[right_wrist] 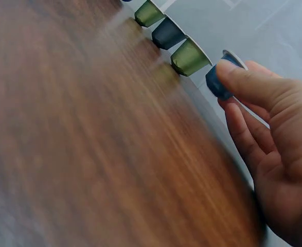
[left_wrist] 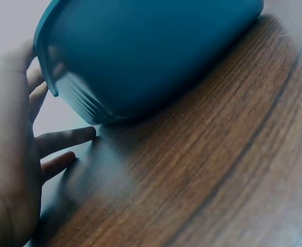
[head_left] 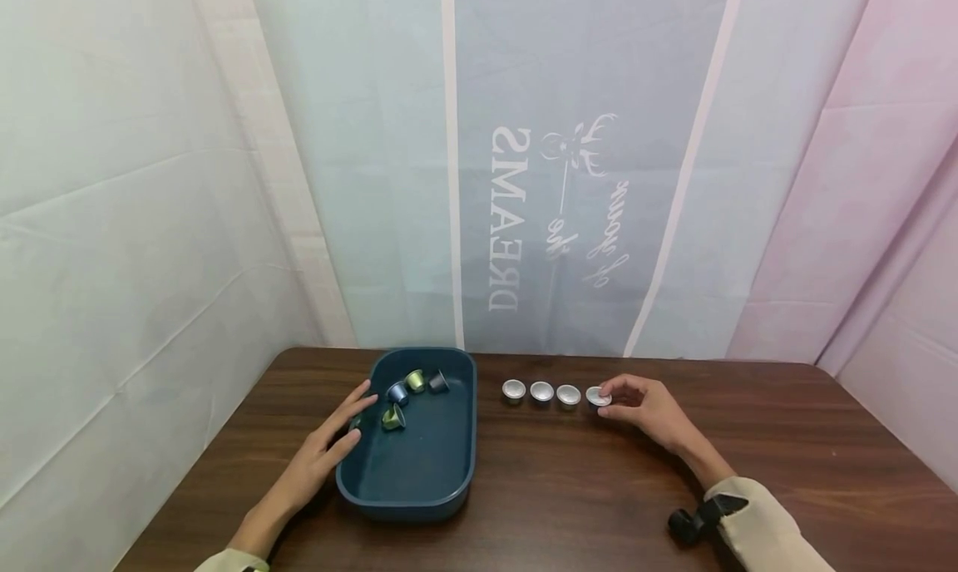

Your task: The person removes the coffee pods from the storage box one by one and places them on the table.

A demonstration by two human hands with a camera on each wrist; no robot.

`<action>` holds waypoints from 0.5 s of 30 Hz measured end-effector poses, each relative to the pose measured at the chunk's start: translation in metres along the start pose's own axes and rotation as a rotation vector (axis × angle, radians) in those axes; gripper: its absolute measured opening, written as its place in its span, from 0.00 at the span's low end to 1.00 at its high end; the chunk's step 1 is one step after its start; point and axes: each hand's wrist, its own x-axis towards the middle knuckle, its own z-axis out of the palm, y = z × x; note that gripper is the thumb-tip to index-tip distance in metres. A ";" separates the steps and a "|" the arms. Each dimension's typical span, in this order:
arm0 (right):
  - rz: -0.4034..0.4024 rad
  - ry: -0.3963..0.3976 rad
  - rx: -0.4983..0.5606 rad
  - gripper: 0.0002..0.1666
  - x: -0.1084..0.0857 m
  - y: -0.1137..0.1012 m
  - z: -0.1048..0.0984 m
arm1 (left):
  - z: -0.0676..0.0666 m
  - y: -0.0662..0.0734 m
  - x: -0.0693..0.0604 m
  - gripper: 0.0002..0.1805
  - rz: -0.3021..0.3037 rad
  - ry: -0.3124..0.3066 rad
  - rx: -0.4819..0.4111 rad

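My right hand [head_left: 651, 407] pinches a blue coffee capsule [right_wrist: 220, 77] between thumb and fingers, its silver lid facing up. To its left three more capsules stand lid up in a row: a green capsule [right_wrist: 191, 56], a dark capsule [right_wrist: 169, 33] and another green capsule [right_wrist: 149, 13]. A blue-green plastic bin [head_left: 422, 472] stands on the left. Inside, toward its back, lie a blue capsule [head_left: 397, 393], a dark capsule [head_left: 437, 381] and two green capsules [head_left: 415, 380], tipped different ways. Against the bin's left side my left hand [head_left: 318, 460] rests with fingers extended.
The brown wooden table [head_left: 569, 497] runs under everything. Behind its back edge hangs a printed cloth [head_left: 569, 223], with pale cloth at both sides. A black strap [head_left: 707, 518] sits round the right wrist.
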 end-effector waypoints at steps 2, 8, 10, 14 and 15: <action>-0.001 0.001 -0.012 0.16 0.000 0.001 0.000 | 0.000 -0.001 0.000 0.27 -0.002 -0.002 0.001; -0.012 0.003 -0.056 0.15 -0.001 0.001 0.002 | 0.001 0.000 0.000 0.27 -0.010 -0.002 -0.006; -0.029 -0.004 -0.075 0.15 0.000 0.001 0.003 | 0.001 0.000 0.000 0.27 -0.013 0.001 -0.008; -0.046 0.005 -0.106 0.13 0.001 0.002 0.004 | 0.000 0.000 0.000 0.27 -0.015 -0.001 -0.004; -0.045 0.009 -0.114 0.13 0.001 0.002 0.004 | 0.000 0.000 0.000 0.27 -0.016 0.000 -0.005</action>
